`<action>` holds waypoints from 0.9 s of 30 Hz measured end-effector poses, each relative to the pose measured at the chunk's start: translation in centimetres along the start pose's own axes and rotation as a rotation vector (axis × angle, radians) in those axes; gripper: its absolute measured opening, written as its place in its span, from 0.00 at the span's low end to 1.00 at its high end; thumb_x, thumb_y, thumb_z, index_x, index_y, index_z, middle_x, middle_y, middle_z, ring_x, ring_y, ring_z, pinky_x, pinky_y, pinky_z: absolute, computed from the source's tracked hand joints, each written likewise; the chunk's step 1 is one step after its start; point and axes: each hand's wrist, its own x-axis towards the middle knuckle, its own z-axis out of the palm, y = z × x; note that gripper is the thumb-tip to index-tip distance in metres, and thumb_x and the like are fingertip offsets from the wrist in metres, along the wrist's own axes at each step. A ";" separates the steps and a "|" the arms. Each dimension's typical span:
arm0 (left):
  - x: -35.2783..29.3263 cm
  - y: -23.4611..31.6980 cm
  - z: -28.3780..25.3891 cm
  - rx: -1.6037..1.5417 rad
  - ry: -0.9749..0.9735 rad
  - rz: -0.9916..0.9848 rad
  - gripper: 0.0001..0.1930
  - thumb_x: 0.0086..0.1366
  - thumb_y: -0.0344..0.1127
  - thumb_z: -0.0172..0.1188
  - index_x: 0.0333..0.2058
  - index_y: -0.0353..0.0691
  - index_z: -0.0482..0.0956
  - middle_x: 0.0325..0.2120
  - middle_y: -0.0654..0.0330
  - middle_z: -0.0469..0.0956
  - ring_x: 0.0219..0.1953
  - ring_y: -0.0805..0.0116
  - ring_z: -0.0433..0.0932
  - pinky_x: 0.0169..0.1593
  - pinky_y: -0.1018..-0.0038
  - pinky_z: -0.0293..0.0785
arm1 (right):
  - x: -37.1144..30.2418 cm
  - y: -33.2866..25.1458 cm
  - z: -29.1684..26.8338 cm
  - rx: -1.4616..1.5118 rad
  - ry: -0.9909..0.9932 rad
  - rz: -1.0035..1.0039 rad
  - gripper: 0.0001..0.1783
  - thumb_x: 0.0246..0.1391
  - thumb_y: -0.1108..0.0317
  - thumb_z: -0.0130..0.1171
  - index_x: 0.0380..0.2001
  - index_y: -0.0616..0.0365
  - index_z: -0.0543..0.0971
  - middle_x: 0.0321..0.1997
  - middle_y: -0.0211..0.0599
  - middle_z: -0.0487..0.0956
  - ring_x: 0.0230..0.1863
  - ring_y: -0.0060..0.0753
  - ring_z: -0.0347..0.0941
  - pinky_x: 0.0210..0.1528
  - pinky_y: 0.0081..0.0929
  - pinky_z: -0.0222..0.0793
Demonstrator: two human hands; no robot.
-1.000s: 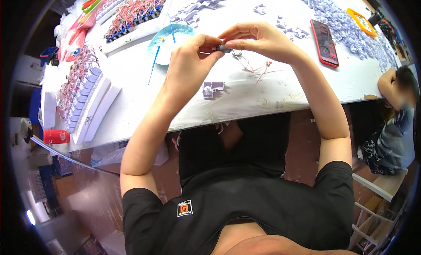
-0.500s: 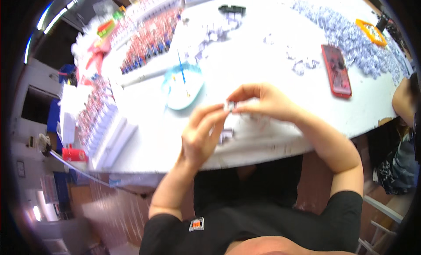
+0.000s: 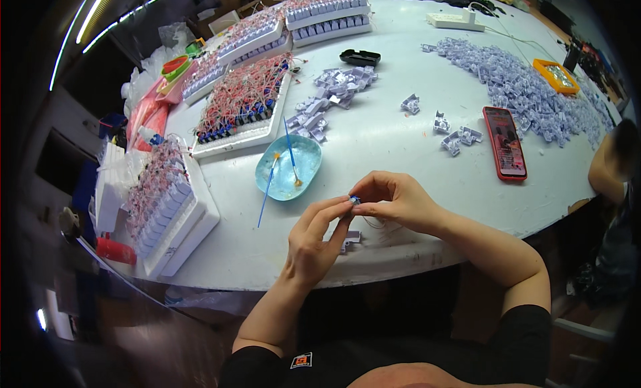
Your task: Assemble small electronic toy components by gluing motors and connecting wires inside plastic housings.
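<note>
Both hands meet above the table near its front edge, fingertips pinching one small blue-and-silver part (image 3: 354,200). My left hand (image 3: 314,240) is closed on its left side with thumb and fingers. From the right, my right hand (image 3: 398,202) pinches the same part between thumb and forefinger. A thin wire seems to trail below the right fingers; fingertips hide most of the part. Just under the hands lie pale lilac plastic pieces (image 3: 352,237). To the left of them stands a light blue dish (image 3: 267,181) with two blue-handled brushes (image 3: 292,154) in it.
White foam trays (image 3: 234,146) of red-wired parts fill the left and back. Loose lilac plastic housings (image 3: 521,88) spread at the far right, with another heap (image 3: 344,84) behind the dish. A red-cased phone (image 3: 505,144) lies at right. Another person's arm (image 3: 606,166) rests at the right edge.
The view has tilted, so the table and hands sit lower in the picture, and the glare has faded. Both hands still hold the small part together.
</note>
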 end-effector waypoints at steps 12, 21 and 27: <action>-0.5 -0.4 0.0 0.098 -0.046 0.196 0.16 0.54 0.16 0.66 0.43 0.32 0.81 0.42 0.51 0.81 0.42 0.55 0.83 0.43 0.68 0.82 | -0.3 0.5 0.0 -0.095 -0.045 -0.048 0.13 0.55 0.75 0.63 0.44 0.63 0.77 0.43 0.35 0.81 0.46 0.23 0.78 0.52 0.25 0.73; -0.4 -0.3 -0.6 -0.128 -0.026 -0.032 0.16 0.53 0.14 0.68 0.41 0.34 0.83 0.42 0.51 0.83 0.44 0.62 0.84 0.48 0.70 0.82 | 0.4 -0.3 -1.9 0.136 -0.186 0.093 0.14 0.56 0.73 0.63 0.45 0.65 0.81 0.42 0.37 0.83 0.44 0.22 0.77 0.49 0.21 0.72; -0.9 -0.4 -0.8 -0.179 -0.009 -0.056 0.17 0.54 0.16 0.67 0.43 0.36 0.83 0.43 0.52 0.83 0.45 0.60 0.84 0.47 0.72 0.82 | 0.2 -0.5 -1.7 0.209 -0.214 0.123 0.15 0.56 0.72 0.65 0.47 0.65 0.80 0.47 0.36 0.82 0.49 0.23 0.76 0.56 0.24 0.70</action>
